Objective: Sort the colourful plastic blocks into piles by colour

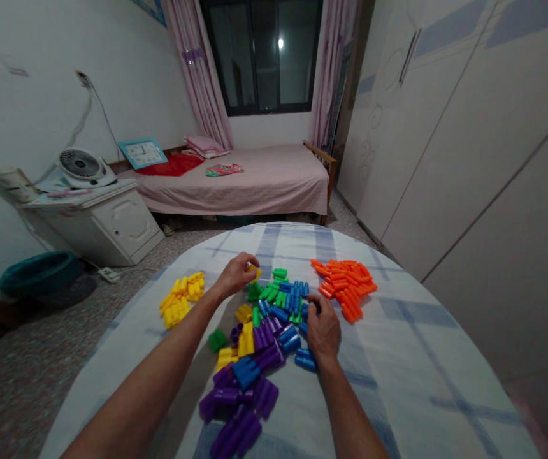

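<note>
My left hand (237,275) reaches over the far side of a mixed heap, its fingers closed around a yellow plastic block (255,273). My right hand (324,328) is at the heap's right edge, fingers curled down beside blue blocks (289,340); anything in its grasp is hidden. Green blocks (271,292) lie between the hands. Nearer me are purple blocks (267,357) with yellow ones (245,340) among them. A single green block (217,340) sits left of the heap.
On the checked cloth of the round table (412,382), a yellow pile (181,298) lies left and an orange pile (345,284) right. Beyond stand a bed (264,185), a white cabinet (121,223) with a fan (83,167), and a tall wardrobe (469,172).
</note>
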`<state>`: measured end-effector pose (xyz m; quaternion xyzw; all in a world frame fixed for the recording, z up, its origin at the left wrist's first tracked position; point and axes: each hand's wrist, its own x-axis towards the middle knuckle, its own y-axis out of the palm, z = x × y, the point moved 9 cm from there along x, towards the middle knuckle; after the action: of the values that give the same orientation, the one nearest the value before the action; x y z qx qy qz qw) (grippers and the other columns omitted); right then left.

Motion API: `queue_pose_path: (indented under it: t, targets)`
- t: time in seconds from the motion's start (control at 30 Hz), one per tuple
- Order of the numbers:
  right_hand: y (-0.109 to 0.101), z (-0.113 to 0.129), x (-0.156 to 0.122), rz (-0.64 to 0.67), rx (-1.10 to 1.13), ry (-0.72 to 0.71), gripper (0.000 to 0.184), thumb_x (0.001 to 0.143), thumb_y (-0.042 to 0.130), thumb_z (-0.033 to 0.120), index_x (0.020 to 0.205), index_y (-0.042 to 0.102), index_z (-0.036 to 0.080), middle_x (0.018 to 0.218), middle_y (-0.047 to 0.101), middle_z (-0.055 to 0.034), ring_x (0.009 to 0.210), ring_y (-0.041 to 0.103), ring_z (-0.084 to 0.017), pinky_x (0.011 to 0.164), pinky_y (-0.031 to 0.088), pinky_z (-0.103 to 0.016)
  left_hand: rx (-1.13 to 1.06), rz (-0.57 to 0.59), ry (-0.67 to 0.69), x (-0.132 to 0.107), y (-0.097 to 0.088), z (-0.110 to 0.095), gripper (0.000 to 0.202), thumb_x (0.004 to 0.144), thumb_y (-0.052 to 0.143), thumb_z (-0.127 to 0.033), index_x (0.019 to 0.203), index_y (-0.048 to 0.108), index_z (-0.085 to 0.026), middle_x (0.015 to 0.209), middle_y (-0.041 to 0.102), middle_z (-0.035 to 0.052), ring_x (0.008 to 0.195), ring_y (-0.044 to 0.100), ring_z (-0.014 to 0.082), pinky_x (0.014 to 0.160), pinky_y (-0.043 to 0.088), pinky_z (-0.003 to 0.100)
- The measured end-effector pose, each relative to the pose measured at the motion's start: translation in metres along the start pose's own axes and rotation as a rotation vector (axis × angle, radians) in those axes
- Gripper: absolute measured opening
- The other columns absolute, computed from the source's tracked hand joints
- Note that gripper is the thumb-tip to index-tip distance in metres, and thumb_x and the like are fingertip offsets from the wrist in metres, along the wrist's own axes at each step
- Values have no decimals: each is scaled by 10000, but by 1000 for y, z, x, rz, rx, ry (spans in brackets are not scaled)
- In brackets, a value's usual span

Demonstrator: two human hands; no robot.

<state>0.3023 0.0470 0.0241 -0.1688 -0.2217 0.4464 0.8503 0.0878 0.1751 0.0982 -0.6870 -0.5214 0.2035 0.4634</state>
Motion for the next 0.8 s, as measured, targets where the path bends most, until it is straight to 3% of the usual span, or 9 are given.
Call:
queue_pose_path:
  t: [0.1,0.2,0.4,0.53,0.67,0.8]
  targets:
    - [-1,2,0,-7,3,-4,333,805,358,302,983,628,225,1026,638,-26,932,568,-190,826,398,-307,-202,131,4,-27,-3,3,292,675,500,-206,932,632,-163,870,628,18,666,539,120,645,459,249]
    - [-3,3,-1,-13,-2,6,343,803,358,307,983,637,222,1028,639,-31,923,567,-190,825,397,-306,-172,212,-9,-53,2,8,319,656,486,-211,928,648,-170,842,646,18,663,541,131,646,456,255]
    - [-2,4,-1,-6,-27,1,336,818,356,297,995,632,224,1036,644,-31,934,569,-188,815,397,-301,-59,82,-123,-75,-1,36,307,684,446,-220,903,656,-171,921,665,48,821,599,189,768,468,298]
    - [-2,4,-1,-1,-33,9,336,816,359,293,1002,631,229,1052,641,-30,946,569,-187,813,398,-300,-97,167,-212,-83,12,53,336,682,545,-339,930,675,-154,950,673,69,883,612,235,805,473,325]
    - [-3,5,-1,-7,-33,4,335,813,362,288,993,636,218,1051,639,-36,950,570,-185,816,395,-294,-114,210,-190,-86,20,42,467,613,648,-402,1023,674,-181,1000,662,52,940,608,253,842,466,326]
    - [-3,5,-1,-8,-41,-1,334,817,361,284,1003,633,225,1042,640,-29,945,572,-188,811,391,-299,-18,240,-158,-82,24,27,469,587,675,-400,1001,682,-180,972,654,47,897,615,251,801,475,317]
